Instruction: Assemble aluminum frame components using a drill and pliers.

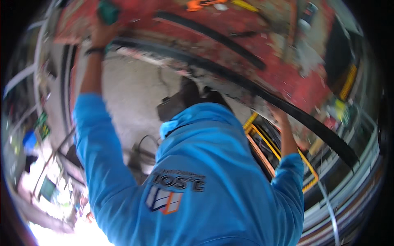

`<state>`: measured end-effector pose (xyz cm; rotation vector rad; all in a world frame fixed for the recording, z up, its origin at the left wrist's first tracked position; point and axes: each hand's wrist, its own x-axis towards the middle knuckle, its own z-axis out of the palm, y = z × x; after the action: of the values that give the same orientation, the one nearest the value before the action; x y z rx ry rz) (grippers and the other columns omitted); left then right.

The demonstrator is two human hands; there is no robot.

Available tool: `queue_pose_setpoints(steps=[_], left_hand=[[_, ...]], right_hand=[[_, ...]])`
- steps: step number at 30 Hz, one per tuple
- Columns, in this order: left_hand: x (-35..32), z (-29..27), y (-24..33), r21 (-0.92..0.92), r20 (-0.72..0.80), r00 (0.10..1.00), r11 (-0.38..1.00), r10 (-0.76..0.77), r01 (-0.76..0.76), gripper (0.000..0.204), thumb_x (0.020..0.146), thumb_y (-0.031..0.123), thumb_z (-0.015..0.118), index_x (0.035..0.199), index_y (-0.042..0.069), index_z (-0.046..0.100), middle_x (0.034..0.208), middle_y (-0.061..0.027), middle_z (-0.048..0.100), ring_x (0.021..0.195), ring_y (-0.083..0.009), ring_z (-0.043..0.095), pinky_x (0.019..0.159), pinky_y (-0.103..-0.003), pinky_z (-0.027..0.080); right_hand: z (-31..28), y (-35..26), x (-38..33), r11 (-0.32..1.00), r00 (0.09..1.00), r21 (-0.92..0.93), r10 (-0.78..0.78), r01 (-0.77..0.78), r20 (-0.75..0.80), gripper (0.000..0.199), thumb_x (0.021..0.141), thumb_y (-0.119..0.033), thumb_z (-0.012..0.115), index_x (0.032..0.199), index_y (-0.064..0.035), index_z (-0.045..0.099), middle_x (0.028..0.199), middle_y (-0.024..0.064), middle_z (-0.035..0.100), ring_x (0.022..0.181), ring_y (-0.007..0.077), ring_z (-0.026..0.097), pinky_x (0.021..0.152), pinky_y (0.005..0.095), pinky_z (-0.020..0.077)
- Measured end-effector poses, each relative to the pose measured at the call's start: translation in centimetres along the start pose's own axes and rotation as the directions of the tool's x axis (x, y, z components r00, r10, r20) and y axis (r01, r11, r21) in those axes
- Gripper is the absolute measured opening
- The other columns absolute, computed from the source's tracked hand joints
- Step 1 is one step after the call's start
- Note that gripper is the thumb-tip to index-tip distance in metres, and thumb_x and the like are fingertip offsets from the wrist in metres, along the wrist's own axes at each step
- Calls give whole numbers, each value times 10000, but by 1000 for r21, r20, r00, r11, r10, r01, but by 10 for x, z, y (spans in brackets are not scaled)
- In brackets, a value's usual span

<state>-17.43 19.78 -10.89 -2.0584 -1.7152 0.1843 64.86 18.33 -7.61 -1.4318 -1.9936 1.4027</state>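
A long black bar (230, 78) runs slantwise along the near edge of a worn red tabletop (283, 76), its right end sticking out past the table. My right hand (279, 112) is at the bar's near side, right of the middle, and seems to grip it; the fingers are mostly hidden behind it. At the far left of the tabletop, my left hand (103, 32), blurred, is closed around a dark green object (108, 12) whose kind I cannot make out. It is just beyond the bar's left end. A dark band circles the left wrist.
A shorter black bar (209, 37) lies farther back on the tabletop. Orange (201, 4) and yellow (245, 5) items and a dark can (308, 16) sit at the back. Below right stands a yellow-edged frame (262, 135); long metal bars (349, 201) are stacked beyond it.
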Motion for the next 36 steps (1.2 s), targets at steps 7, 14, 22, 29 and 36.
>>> queue_pose_setpoints(steps=[7,14,22,29,36], left_hand=[[17,-212,49,-845,477,878,-299,-40,445,724,841,316,791,1431,1,512,1183,-129,659,1093,-218,627,926,-369,509],[21,-264,180,-656,536,809,-483,241,579,889,757,304,875,1477,-31,476,1394,-166,596,1249,-242,592,1072,-404,462],[40,-274,325,-509,377,753,-559,539,654,897,769,226,893,1513,-14,452,1471,-149,552,1337,-218,527,1141,-369,377],[30,-257,381,-458,370,743,-587,557,668,854,806,239,890,1507,1,465,1437,-148,575,1321,-231,540,1127,-379,396],[25,-255,404,-419,385,740,-610,552,673,845,809,269,892,1499,12,477,1405,-133,591,1296,-231,552,1115,-383,409]], right_hand=[[1,17,-14,975,977,56,214,-214,0,388,822,-159,841,1155,-78,659,1056,68,662,991,199,654,886,339,529],[-13,4,-6,963,962,-61,266,-263,63,405,797,-220,845,1145,-81,693,1069,103,671,1017,310,653,948,407,518],[-12,3,-4,959,996,-272,86,-80,8,386,792,-259,827,1133,-115,717,1072,87,685,1079,309,627,961,429,481],[-1,19,-13,861,999,-507,32,-41,-25,440,751,-277,855,1154,-165,718,1112,29,698,1110,246,632,1084,467,362],[-3,17,-12,875,999,-482,26,-35,-26,423,759,-246,836,1150,-167,696,1107,17,701,1086,231,645,1100,463,349]])
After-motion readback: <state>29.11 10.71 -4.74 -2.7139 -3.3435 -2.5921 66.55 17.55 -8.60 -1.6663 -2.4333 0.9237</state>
